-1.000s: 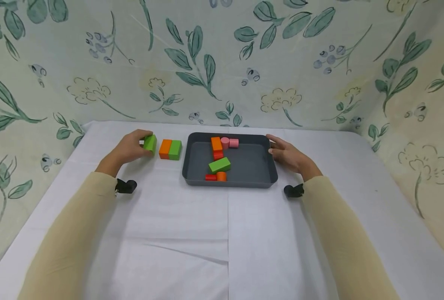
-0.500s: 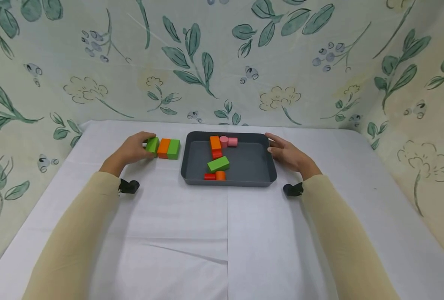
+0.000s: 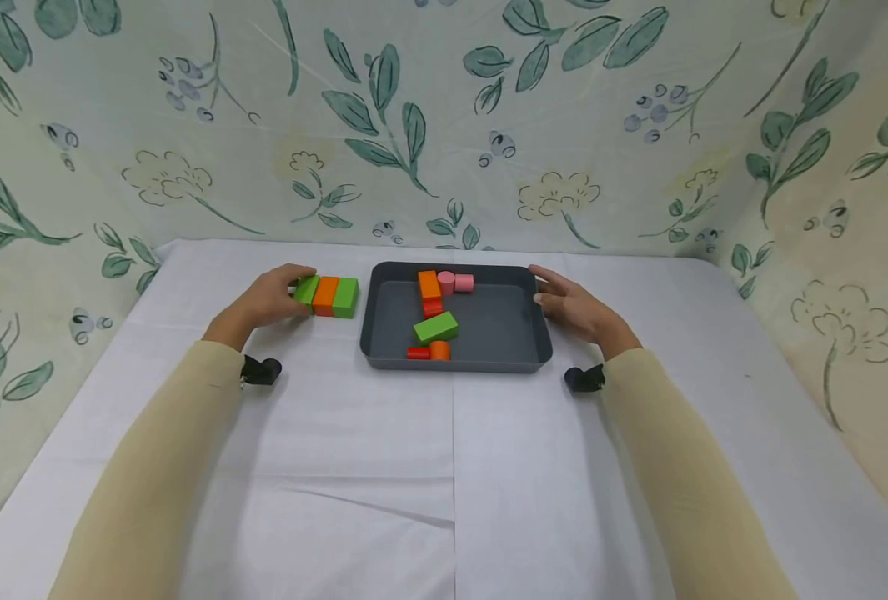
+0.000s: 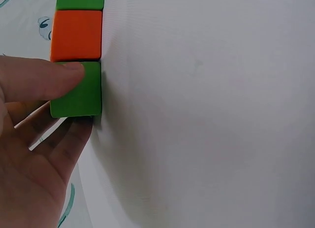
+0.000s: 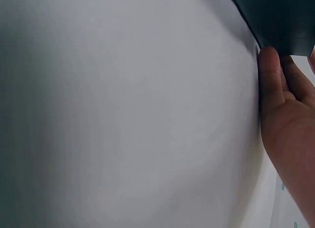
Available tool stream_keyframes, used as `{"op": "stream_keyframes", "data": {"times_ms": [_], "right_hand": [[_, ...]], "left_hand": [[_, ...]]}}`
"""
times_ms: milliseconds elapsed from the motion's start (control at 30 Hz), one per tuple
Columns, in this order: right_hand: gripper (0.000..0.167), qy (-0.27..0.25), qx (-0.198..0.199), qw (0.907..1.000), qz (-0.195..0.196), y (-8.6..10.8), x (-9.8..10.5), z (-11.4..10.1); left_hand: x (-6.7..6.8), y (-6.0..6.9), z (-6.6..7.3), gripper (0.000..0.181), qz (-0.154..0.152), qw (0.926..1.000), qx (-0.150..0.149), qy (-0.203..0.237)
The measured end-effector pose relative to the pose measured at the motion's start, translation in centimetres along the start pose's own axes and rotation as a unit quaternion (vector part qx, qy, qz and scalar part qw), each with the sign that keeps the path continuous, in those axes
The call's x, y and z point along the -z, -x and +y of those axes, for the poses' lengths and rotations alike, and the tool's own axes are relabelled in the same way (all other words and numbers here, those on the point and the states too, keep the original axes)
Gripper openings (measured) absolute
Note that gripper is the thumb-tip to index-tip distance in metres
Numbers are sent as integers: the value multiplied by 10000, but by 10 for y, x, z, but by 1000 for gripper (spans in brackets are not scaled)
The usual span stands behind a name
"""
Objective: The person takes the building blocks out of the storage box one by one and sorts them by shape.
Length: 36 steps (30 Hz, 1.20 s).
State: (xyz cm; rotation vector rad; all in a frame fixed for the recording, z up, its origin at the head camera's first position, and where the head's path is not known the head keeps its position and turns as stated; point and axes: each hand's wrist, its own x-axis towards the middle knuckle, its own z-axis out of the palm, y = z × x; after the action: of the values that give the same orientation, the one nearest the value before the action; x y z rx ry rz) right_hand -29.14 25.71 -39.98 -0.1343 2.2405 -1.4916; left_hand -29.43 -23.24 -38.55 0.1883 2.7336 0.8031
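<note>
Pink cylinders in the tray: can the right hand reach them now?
Probably yes: only the tray, bare on that side, lies between the right hand and the pink cylinders.

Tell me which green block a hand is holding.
The green block at the left end of the three-block row, pinched by the left hand. The other two are untouched: one at its right end, one inside the tray.

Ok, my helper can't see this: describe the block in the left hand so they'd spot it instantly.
Find the grey tray, then the row of three blocks on the white cloth to its left. It's the green block farthest from the tray, the only one held by the left hand.
</note>
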Motion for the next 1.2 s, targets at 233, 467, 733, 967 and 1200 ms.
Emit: {"op": "stream_keyframes", "data": {"times_ms": [233, 467, 733, 967, 1200], "right_hand": [[69, 16, -20, 10000, 11, -1, 1, 1], [69, -64, -11, 10000, -17, 0, 1, 1], [70, -158, -92, 9998, -18, -2, 2, 2], [69, -133, -108, 9999, 16, -3, 1, 2], [69, -77, -147, 9999, 40, -2, 2, 2]], "left_hand": [[-2, 0, 2, 74, 58, 10000, -44, -64], [-3, 0, 0, 74, 57, 9999, -61, -94], [-3, -2, -2, 74, -9, 9998, -176, -74], [-2, -2, -3, 76, -74, 9999, -128, -55], [16, 7, 12, 75, 34, 9996, -267, -81]]}}
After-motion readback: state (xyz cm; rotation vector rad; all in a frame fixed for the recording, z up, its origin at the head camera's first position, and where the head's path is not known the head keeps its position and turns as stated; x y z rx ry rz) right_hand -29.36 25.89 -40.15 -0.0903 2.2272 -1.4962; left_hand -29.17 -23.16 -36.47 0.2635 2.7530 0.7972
